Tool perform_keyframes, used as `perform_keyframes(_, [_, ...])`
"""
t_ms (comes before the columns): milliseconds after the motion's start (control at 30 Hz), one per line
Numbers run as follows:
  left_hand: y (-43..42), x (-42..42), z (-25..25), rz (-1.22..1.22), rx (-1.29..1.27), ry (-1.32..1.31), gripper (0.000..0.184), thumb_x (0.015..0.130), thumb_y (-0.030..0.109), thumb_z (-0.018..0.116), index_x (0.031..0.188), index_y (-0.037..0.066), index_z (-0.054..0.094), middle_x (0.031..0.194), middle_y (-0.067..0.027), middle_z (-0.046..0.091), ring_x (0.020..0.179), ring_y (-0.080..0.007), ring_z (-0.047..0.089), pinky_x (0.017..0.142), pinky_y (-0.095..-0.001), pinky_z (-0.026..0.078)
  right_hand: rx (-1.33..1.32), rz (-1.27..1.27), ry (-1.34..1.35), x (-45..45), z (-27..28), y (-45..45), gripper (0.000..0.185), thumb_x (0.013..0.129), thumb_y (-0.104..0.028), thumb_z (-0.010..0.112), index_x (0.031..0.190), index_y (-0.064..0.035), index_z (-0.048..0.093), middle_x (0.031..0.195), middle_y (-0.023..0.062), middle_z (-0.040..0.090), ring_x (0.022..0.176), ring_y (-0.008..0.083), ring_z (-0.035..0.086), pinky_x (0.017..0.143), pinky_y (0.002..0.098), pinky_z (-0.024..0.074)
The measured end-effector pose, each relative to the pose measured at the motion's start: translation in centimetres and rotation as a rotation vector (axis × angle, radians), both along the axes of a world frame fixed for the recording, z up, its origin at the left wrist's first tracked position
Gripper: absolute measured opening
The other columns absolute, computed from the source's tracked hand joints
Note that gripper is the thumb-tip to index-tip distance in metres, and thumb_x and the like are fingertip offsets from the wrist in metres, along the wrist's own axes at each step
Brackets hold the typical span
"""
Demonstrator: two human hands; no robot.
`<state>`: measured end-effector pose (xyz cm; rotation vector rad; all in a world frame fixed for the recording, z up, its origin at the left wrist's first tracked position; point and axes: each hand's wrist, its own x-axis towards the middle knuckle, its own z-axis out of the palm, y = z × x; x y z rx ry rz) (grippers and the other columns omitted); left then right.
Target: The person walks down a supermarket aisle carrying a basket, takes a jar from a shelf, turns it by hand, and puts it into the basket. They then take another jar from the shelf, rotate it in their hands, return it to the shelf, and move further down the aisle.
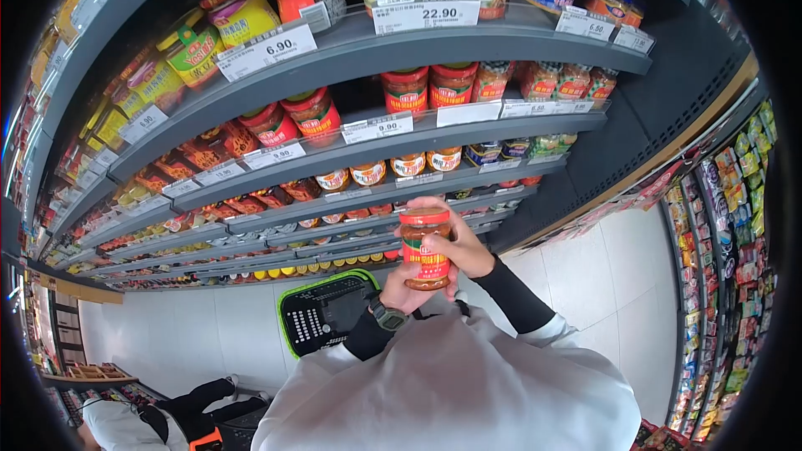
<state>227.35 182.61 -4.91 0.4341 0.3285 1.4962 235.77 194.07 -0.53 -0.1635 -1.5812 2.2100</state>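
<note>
A glass jar of chili sauce [427, 250] with a red lid and red label is held upright in front of my chest. My right hand [464, 249] wraps round its upper right side, with the thumb across the label. Lower down, my left hand [401, 287] grips the jar's left side near the base; a dark watch sits on that wrist. Both hands are closed on the same jar. Beyond them, similar red-lidded jars [406, 93] stand on a shelf, with a gap in the row beside other red-lidded jars [311, 114] to the left.
Curved grey shelves [468, 43] full of jars and price tags span the front. A black shopping basket with a green rim [288, 323] stands on the tiled floor [585, 284] to my left. Another person [142, 422] is at the lower left. Packet-filled racks [727, 259] line the right.
</note>
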Motion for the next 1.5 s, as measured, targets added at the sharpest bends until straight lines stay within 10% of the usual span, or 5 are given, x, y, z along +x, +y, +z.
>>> perform_keyframes(500, [1.4,-0.1,1.7,-0.002,0.040,-0.002,0.065,0.080,0.043,0.054,0.120,-0.007,0.040,0.091,-0.0181,0.055,0.075,-0.0287,0.058,0.063,-0.0366,0.050,-0.318,0.120,0.049,-0.3,0.6,1.3,0.060,0.092,-0.049,0.035,0.133,-0.0051,0.030,0.121,0.0229,0.049,0.102,0.0315,0.057,0.086,0.0399,0.0478])
perform_keyframes(1500, [1.6,2.1,-0.8,-0.138,0.023,-0.330,0.065,0.080,0.045,0.053,0.117,-0.007,0.039,0.090,-0.0149,0.052,0.077,-0.0263,0.056,0.065,-0.0355,0.054,-0.488,0.070,0.041,1.1,-3.0,1.3,0.053,0.091,-0.042,0.042,0.128,-0.0044,0.036,0.116,0.0209,0.052,0.102,0.0284,0.057,0.087,0.0365,0.0474])
